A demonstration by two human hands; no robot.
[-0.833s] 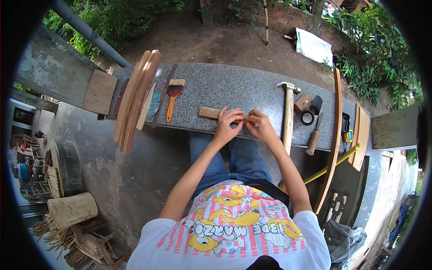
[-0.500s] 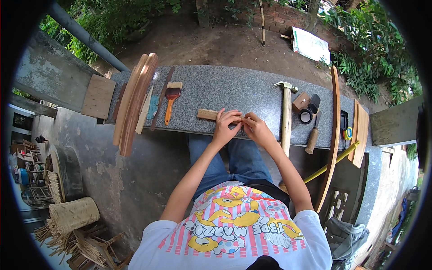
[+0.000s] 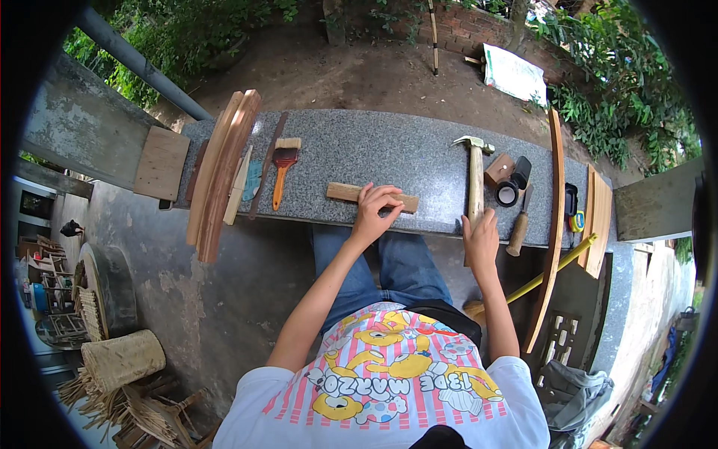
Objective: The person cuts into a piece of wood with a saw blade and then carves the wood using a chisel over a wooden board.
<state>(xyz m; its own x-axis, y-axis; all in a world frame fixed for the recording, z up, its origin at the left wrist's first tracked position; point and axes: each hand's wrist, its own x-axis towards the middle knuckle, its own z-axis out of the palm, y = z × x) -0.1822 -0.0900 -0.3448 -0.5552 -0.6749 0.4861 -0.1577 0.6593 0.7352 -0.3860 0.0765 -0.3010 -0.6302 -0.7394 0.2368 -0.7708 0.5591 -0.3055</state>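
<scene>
On the granite-topped bench (image 3: 359, 138), a short brown wood strip (image 3: 343, 191) lies crosswise near the front edge. My left hand (image 3: 374, 218) rests over the strip, thumb and forefinger pinched together above its right half. Whatever is between those fingertips is too small to make out. Farther right, my right hand (image 3: 481, 241) is closed round the lower end of the pale wooden handle of a claw hammer (image 3: 476, 179). The hammer lies on the bench, its metal head toward the far side and its handle end toward me.
Left of the strip lie a paintbrush (image 3: 282, 176) and long wood strips (image 3: 224, 172). Beyond the hammer are a black tape roll (image 3: 507, 195), a wooden block (image 3: 499, 170), a wooden-handled chisel (image 3: 518, 233), a long curved strip (image 3: 555, 224) and a yellow pole (image 3: 550, 275).
My right hand has left the wood strip and moved right to the hammer handle. My left hand stays pinched over the strip, whose right end now shows.
</scene>
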